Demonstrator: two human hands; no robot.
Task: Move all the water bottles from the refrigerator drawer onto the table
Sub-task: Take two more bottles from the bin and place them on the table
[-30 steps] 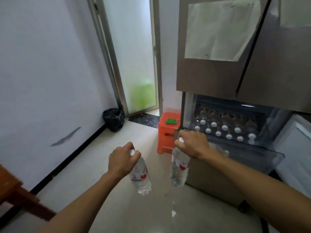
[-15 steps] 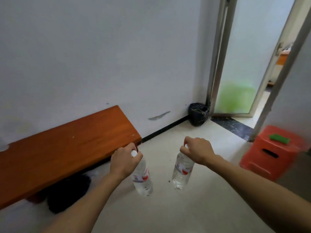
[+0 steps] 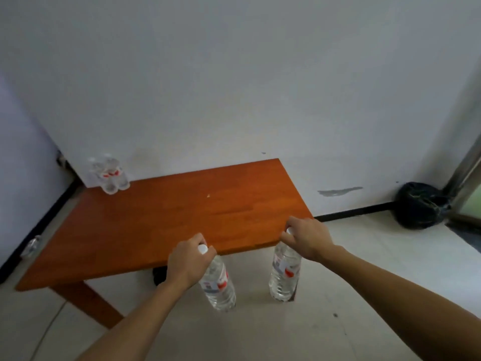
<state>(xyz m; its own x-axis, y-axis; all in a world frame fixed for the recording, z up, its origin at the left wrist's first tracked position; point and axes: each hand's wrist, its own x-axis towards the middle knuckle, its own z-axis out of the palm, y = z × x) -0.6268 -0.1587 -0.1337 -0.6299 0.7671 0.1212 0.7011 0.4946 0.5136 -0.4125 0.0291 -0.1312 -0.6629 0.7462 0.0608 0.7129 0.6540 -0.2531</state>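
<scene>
Head view looked down on two bare forearms held out side by side, each hand carrying one water bottle by its top. The left hand [image 3: 186,264] curled its fingers round the neck of a clear water bottle [image 3: 219,286], whose white cap [image 3: 202,249] showed between thumb and fingers. This bottle hung below the hand, tilted a little. The right hand [image 3: 305,238] gripped the neck of a second water bottle [image 3: 285,277] the same way, with only a sliver of its cap showing under the fingers, and that one hung nearly upright. Both bottles bore white labels with red marks. They hung apart from each other over the pale floor [image 3: 338,321], and neither was on the worktop.

The orange-brown wooden worktop [image 3: 169,220] lay just beyond the hands, with its near edge running behind the left knuckles and its near right corner behind the right hand. Far beyond the left hand, at the worktop's back corner against the white wall [image 3: 234,87], a small cluster of water bottles [image 3: 110,175] stood upright; blur hid their number. One worktop leg [image 3: 88,303] stood to the left of the left forearm. Well off to the right of the right hand, a black bag [image 3: 420,205] sat on the floor against the wall, with a grey scuff [image 3: 339,191] on the wall between it and the worktop.
</scene>
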